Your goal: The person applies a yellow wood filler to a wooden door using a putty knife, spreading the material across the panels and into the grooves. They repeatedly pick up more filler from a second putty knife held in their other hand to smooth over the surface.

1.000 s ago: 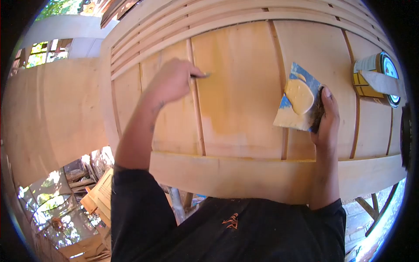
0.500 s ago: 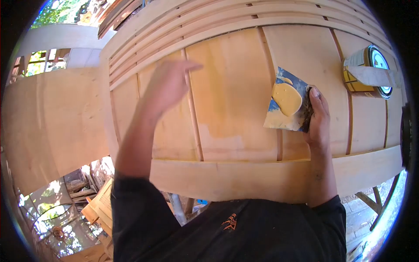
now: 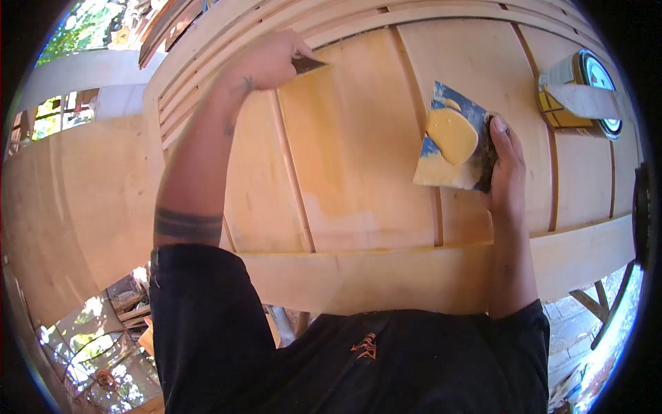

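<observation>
My left hand (image 3: pixel 272 58) is closed on a small dark scraper (image 3: pixel 307 65) at the upper edge of a wooden panel (image 3: pixel 372 138), by the slats. The scraper's edge touches or nearly touches the wood. Yellowish smears run down the panel below it. My right hand (image 3: pixel 508 155) grips a flat blue and dark plate (image 3: pixel 478 112) by its right edge, above the panel. A thick blob of tan paste (image 3: pixel 452 134) lies on this plate.
An open-topped or lidded can (image 3: pixel 576 72), which I cannot tell, lies at the right with a pale flat blade (image 3: pixel 586 101) across it. Long slats (image 3: pixel 227 65) run along the far side. Another board (image 3: pixel 83 207) stands at the left.
My left hand has moved up and away to the panel's upper edge, and the scraper in it now shows clearly. My right hand holds the plate much as before, slightly higher in view.
</observation>
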Action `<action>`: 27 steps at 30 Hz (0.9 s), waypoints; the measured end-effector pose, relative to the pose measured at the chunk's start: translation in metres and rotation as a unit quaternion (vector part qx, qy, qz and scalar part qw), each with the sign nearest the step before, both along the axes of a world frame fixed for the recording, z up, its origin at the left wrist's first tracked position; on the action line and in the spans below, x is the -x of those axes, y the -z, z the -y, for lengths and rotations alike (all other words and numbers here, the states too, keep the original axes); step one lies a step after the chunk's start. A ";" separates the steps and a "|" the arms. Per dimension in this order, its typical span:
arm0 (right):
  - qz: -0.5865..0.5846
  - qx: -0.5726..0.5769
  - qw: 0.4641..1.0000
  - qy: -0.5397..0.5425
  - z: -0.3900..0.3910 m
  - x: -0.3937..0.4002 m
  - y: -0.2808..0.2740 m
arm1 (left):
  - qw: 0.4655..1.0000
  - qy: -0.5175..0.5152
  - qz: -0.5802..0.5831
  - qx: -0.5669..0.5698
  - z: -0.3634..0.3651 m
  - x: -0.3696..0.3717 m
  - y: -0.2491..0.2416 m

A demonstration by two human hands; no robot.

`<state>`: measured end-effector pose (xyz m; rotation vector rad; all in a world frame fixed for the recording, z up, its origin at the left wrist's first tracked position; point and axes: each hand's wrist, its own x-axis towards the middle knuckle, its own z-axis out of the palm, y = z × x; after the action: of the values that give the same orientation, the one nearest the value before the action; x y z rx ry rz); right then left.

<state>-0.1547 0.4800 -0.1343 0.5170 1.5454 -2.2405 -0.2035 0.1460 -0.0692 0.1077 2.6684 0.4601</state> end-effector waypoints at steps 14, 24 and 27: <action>-0.047 0.055 0.995 -0.067 -0.004 -0.003 0.009 | 0.998 -0.051 0.000 -0.041 -0.097 -0.184 -0.027; -0.012 -0.005 1.000 0.023 0.000 0.007 -0.012 | 0.989 -0.048 -0.136 0.040 -0.046 0.011 -0.006; -0.035 0.024 0.999 -0.021 -0.006 0.009 -0.006 | 0.993 -0.052 -0.090 0.050 -0.049 0.029 -0.005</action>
<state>-0.1640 0.4857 -0.1281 0.3935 1.5178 -2.2806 -0.2325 0.1947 -0.0643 -0.0199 2.8786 0.3643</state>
